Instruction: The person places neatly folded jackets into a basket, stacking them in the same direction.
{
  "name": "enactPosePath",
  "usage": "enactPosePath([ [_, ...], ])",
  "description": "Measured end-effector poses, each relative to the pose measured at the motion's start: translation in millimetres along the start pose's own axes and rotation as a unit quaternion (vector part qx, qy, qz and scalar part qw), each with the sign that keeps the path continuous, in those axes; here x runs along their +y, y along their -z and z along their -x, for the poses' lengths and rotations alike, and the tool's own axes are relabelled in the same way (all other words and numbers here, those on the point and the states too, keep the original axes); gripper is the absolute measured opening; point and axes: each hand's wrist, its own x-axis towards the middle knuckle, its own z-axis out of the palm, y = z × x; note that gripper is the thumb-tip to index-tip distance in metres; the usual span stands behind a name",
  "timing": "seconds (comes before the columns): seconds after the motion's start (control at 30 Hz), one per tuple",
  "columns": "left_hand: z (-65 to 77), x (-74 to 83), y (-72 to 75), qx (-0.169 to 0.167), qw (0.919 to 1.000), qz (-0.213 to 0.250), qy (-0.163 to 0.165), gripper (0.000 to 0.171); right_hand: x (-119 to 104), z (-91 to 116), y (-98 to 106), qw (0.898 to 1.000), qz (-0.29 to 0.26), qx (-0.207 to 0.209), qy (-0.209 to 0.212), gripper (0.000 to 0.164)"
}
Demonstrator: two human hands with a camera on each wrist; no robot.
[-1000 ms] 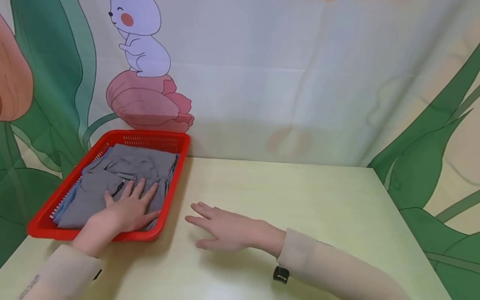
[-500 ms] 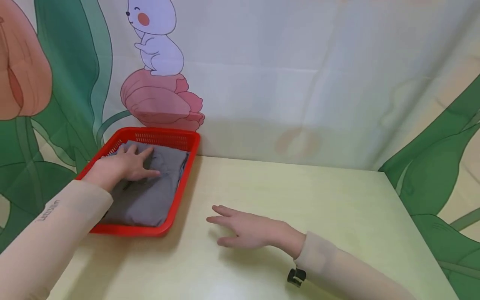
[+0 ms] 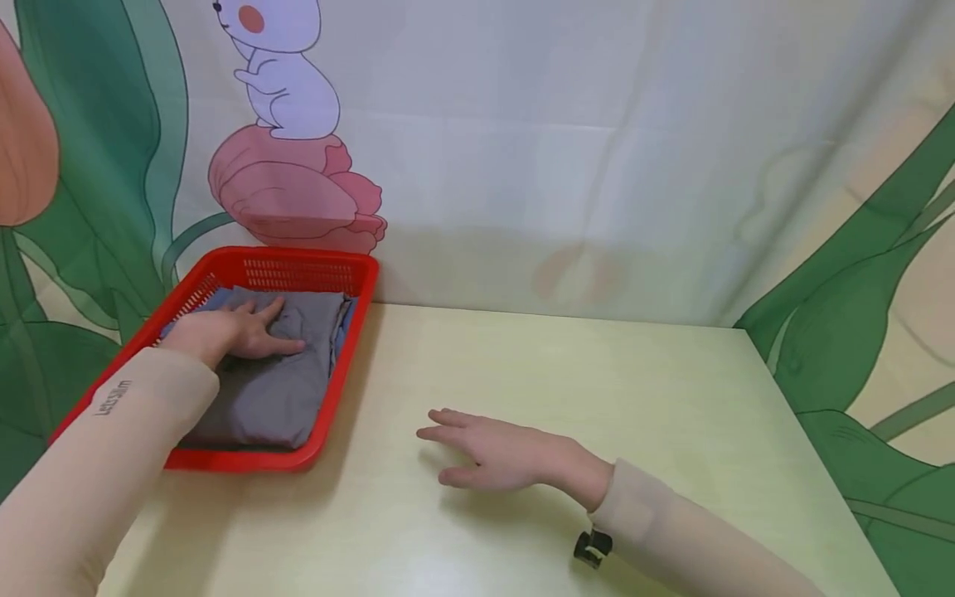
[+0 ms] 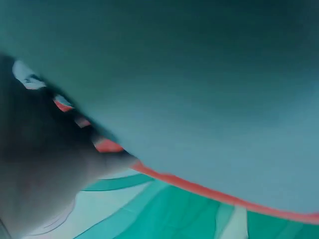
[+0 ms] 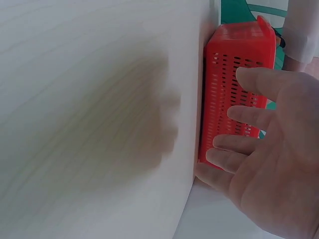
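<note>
A red plastic basket (image 3: 339, 373) with slotted walls stands at the left of the table. Inside it lies folded grey clothing (image 3: 276, 406), with some blue fabric (image 3: 344, 325) showing at the edges. My left hand (image 3: 239, 333) rests on the grey clothing with its fingers spread, reaching toward the basket's far side. Grey-blue cloth fills most of the left wrist view, close to the lens. My right hand (image 3: 500, 452) hovers over the table to the right of the basket, fingers extended and holding nothing. In the right wrist view its palm (image 5: 279, 164) overlaps the basket.
The pale wooden table (image 3: 567, 365) extends right of the basket. Behind it hangs a printed curtain (image 3: 485, 166) with a white animal, flowers and green leaves. A small black device (image 3: 593, 547) is under the right cuff.
My left hand has moved from the near part of the clothing to farther back and spread there. The right hand has shifted slightly to the right in view, still extended.
</note>
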Motion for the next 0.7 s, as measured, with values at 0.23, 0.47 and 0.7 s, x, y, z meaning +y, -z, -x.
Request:
enactPosePath([
  [0.23,16.6,38.3,4.1,0.09,0.9914,-0.049,-0.081,0.098,21,17,1,0.999,-0.01,0.02,-0.047,0.064],
  [0.47,-4.2,55.4,-16.0,0.041,0.9888,-0.088,-0.113,0.09,35,28,13,0.995,-0.037,0.057,-0.067,0.067],
  [0.7,9.5,68.5,-16.7,0.073,0.9895,-0.092,-0.085,0.088,49,41,13,0.991,-0.022,0.097,-0.093,0.07],
])
